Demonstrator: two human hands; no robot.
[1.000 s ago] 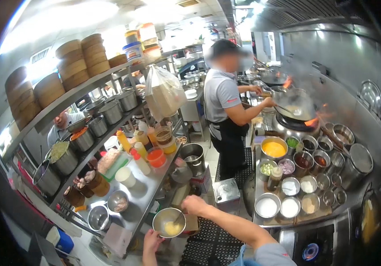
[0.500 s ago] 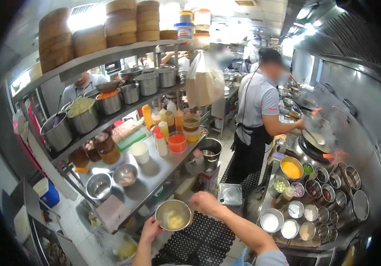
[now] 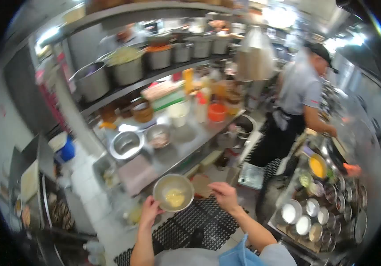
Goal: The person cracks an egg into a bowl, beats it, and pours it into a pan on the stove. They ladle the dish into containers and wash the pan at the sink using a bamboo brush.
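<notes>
Near the bottom centre, my left hand (image 3: pixel 150 212) grips the left rim of a steel bowl (image 3: pixel 160 187) and holds it up over the floor mat. Inside the bowl lies a pale yellow mixture (image 3: pixel 175 197). To the right of the bowl is my right hand (image 3: pixel 225 195), its fingers closed in a pinch. Motion blur hides what, if anything, is between those fingertips. A gap separates the right hand from the bowl's rim.
A steel counter (image 3: pixel 179 153) holds two bowls, a white cup, bottles and a red tub. Pots line the shelf (image 3: pixel 150 80) above. At right, a co-worker (image 3: pixel 303 88) stands at the stove beside many seasoning containers. A black mat (image 3: pixel 199 226) covers the floor.
The view has swung left, so the counter and co-worker appear further right. The spoon seen in the bowl earlier no longer shows there, and my right hand is away from the rim.
</notes>
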